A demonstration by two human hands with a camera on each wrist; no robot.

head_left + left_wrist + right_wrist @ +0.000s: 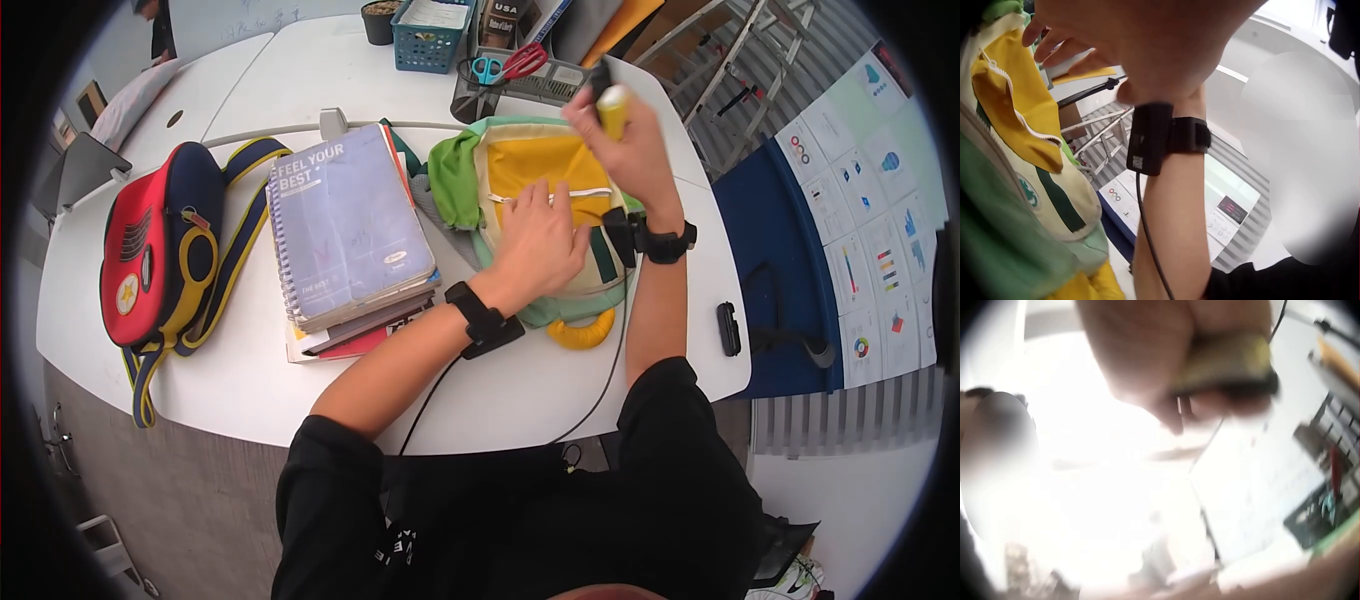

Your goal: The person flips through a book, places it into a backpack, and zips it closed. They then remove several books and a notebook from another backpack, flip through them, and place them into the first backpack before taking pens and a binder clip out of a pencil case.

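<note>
A green, cream and yellow backpack (585, 282) lies on the white table, its yellow pocket (530, 165) with a white zipper facing up. My left hand (537, 245) rests across the lower part of that pocket, fingers extended. Raised over the bag's upper right side, my right hand (637, 150) grips a small yellow and black object (613, 112). The right wrist view shows the same object (1229, 362) blurred in the hand (1154, 356). From the left wrist, the yellow pocket (1013, 106) appears beside the left hand (1147, 37).
Left of the bag lies a stack of books topped by a spiral notebook (350, 225), then a red and navy bag (135, 250). Behind are a teal basket (425, 48), red scissors (525, 62) and a desk organizer (550, 85). A black item (729, 328) lies near the right edge.
</note>
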